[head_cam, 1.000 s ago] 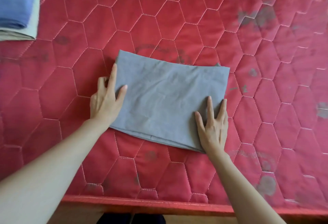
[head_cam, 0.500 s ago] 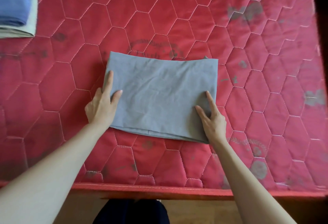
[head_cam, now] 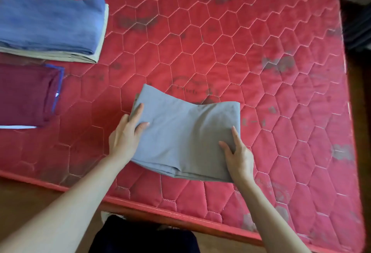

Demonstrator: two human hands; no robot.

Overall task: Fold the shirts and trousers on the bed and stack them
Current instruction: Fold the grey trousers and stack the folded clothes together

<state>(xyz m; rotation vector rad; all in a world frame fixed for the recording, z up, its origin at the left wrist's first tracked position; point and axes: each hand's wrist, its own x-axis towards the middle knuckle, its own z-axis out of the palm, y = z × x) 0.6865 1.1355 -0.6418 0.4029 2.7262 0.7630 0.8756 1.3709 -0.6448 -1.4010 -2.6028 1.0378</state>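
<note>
Left hand [head_cam: 128,132] and right hand [head_cam: 236,152] gripping grey folded garment [head_cam: 186,138] at both ends; lift level, keep folds tight, carry onto blue stack [head_cam: 50,24]

Bare bed [head_cam: 251,38] lies open beyond and right of the grey folded cloth [head_cam: 186,132], while the blue-topped stack [head_cam: 50,24] and maroon stack [head_cam: 26,94] crowd the left side
</note>
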